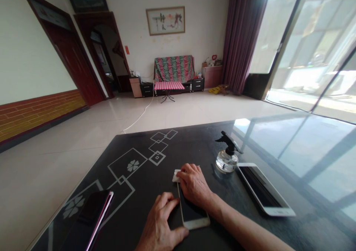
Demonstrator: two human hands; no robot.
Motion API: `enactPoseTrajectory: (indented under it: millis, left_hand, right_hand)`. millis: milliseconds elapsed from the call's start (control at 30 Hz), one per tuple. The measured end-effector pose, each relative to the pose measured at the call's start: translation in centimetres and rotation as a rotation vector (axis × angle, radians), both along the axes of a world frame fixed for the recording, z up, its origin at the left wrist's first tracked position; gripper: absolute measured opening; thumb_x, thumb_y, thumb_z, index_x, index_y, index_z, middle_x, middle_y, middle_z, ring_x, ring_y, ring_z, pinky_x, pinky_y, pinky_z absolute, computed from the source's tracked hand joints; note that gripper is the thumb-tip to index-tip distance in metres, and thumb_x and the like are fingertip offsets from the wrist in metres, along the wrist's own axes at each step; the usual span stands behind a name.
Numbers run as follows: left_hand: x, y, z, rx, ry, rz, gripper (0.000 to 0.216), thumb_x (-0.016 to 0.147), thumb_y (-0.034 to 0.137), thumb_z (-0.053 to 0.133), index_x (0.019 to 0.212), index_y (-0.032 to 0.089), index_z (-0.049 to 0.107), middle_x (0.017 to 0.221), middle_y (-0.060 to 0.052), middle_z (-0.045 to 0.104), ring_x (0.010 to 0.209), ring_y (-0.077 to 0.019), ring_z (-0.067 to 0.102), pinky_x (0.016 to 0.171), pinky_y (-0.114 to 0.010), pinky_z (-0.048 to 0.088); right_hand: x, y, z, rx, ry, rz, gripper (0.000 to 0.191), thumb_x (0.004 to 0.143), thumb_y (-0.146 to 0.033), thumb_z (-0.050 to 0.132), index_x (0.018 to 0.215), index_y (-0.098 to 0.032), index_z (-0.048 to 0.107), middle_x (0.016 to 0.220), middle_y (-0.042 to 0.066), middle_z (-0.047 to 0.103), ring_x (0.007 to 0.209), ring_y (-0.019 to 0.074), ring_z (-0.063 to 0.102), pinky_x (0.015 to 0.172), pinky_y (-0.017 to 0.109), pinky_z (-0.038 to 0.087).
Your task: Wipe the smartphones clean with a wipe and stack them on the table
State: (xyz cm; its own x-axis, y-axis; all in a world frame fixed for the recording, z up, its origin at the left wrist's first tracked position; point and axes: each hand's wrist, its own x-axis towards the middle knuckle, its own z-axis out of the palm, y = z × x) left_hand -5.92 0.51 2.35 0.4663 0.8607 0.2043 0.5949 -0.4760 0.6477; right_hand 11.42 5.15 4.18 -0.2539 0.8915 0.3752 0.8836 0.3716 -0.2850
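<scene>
A white-framed smartphone with a dark screen lies flat on the black glossy table. My left hand steadies it, fingers against its left edge and thumb at its lower left corner. Folded over a white tissue, my right hand presses down on the phone's far end. The hand and wrist hide part of the screen and most of the tissue. Whether it is paper or cloth is hard to tell.
A clear spray bottle with a black trigger head stands to the right. Beside it lies a larger white phone or tablet. A dark device with a pink edge is at the left. Beyond the table are a checked folding table and a cabinet.
</scene>
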Motion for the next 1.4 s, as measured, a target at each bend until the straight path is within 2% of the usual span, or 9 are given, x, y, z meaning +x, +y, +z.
enactPoseTrajectory:
  millis: [133, 300, 433, 567, 700, 900, 1033, 1200, 1400]
  left_hand:
    - [0.1, -0.1, 0.1, -0.009, 0.007, 0.004, 0.053, 0.057, 0.020, 0.076, 0.108, 0.021, 0.063, 0.109, -0.008, 0.057, 0.101, -0.0283, 0.054, 0.090, -0.041, 0.048]
    - [0.0, -0.1, -0.1, 0.010, -0.012, 0.000, 0.053, 0.057, 0.019, 0.074, 0.108, 0.024, 0.063, 0.110, -0.007, 0.057, 0.101, -0.0281, 0.054, 0.090, -0.040, 0.048]
    - [0.1, 0.0, -0.3, 0.007, -0.009, 0.011, 0.058, 0.054, 0.015, 0.074, 0.110, 0.026, 0.062, 0.106, -0.005, 0.058, 0.097, -0.0255, 0.056, 0.086, -0.036, 0.051]
    - [0.2, 0.2, -0.6, 0.015, 0.004, 0.024, 0.060, 0.051, 0.016, 0.076, 0.109, 0.025, 0.063, 0.107, -0.005, 0.057, 0.097, -0.0256, 0.056, 0.086, -0.036, 0.051]
    - [0.2, 0.2, -0.6, 0.009, 0.005, 0.026, 0.060, 0.051, 0.015, 0.075, 0.109, 0.025, 0.063, 0.106, -0.005, 0.058, 0.096, -0.0255, 0.057, 0.084, -0.035, 0.052]
    - [0.3, 0.0, 0.4, -0.024, 0.024, 0.026, 0.055, 0.051, 0.018, 0.077, 0.105, 0.019, 0.065, 0.107, -0.007, 0.058, 0.098, -0.0265, 0.056, 0.087, -0.037, 0.051]
    - [0.2, -0.1, 0.3, -0.030, 0.024, 0.015, 0.057, 0.051, 0.019, 0.079, 0.106, 0.018, 0.065, 0.107, -0.007, 0.057, 0.098, -0.0265, 0.055, 0.087, -0.037, 0.050]
    - [0.1, 0.0, 0.1, -0.006, 0.014, 0.008, 0.057, 0.052, 0.019, 0.079, 0.107, 0.020, 0.065, 0.107, -0.006, 0.058, 0.098, -0.0260, 0.055, 0.087, -0.038, 0.050]
    - [0.2, 0.1, 0.3, -0.009, 0.041, -0.009, 0.054, 0.057, 0.024, 0.078, 0.109, 0.019, 0.064, 0.109, -0.008, 0.056, 0.098, -0.0259, 0.054, 0.088, -0.038, 0.049]
  right_hand:
    - [0.2, -1.3, 0.1, -0.014, 0.023, 0.026, 0.016, 0.086, -0.017, 0.049, 0.086, -0.022, 0.065, 0.094, 0.004, 0.055, 0.088, 0.0185, 0.046, 0.081, 0.033, 0.033]
    - [1.4, -5.0, 0.3, -0.067, 0.043, 0.096, 0.017, 0.087, -0.017, 0.047, 0.090, -0.023, 0.063, 0.096, 0.004, 0.054, 0.088, 0.0186, 0.046, 0.082, 0.034, 0.034]
    - [2.1, -7.2, -0.2, -0.108, 0.091, 0.160, 0.019, 0.085, -0.014, 0.047, 0.093, -0.024, 0.061, 0.096, 0.003, 0.054, 0.089, 0.0184, 0.047, 0.083, 0.035, 0.034]
    - [2.3, -8.0, -1.0, -0.141, 0.110, 0.248, 0.017, 0.082, -0.015, 0.049, 0.091, -0.024, 0.061, 0.094, 0.003, 0.056, 0.088, 0.0187, 0.049, 0.080, 0.034, 0.035]
    - [2.2, -7.4, -0.9, -0.141, 0.099, 0.239, 0.017, 0.082, -0.015, 0.051, 0.092, -0.025, 0.061, 0.094, 0.003, 0.056, 0.087, 0.0183, 0.049, 0.080, 0.035, 0.034]
    - [2.0, -2.9, -0.4, -0.050, 0.037, 0.061, 0.016, 0.088, -0.018, 0.047, 0.092, -0.024, 0.061, 0.095, 0.004, 0.054, 0.088, 0.0189, 0.047, 0.079, 0.033, 0.034]
    - [0.5, -0.3, -0.6, 0.005, -0.008, -0.070, 0.017, 0.088, -0.017, 0.046, 0.088, -0.023, 0.062, 0.093, 0.005, 0.054, 0.083, 0.0183, 0.046, 0.075, 0.033, 0.032]
    - [-0.7, -0.3, -0.6, -0.003, -0.037, -0.066, 0.016, 0.088, -0.019, 0.048, 0.086, -0.025, 0.063, 0.091, 0.003, 0.054, 0.084, 0.0185, 0.046, 0.075, 0.032, 0.030]
    - [1.8, -0.6, -0.6, -0.016, -0.043, -0.079, 0.018, 0.089, -0.019, 0.047, 0.091, -0.025, 0.064, 0.094, 0.003, 0.055, 0.084, 0.0169, 0.046, 0.076, 0.030, 0.030]
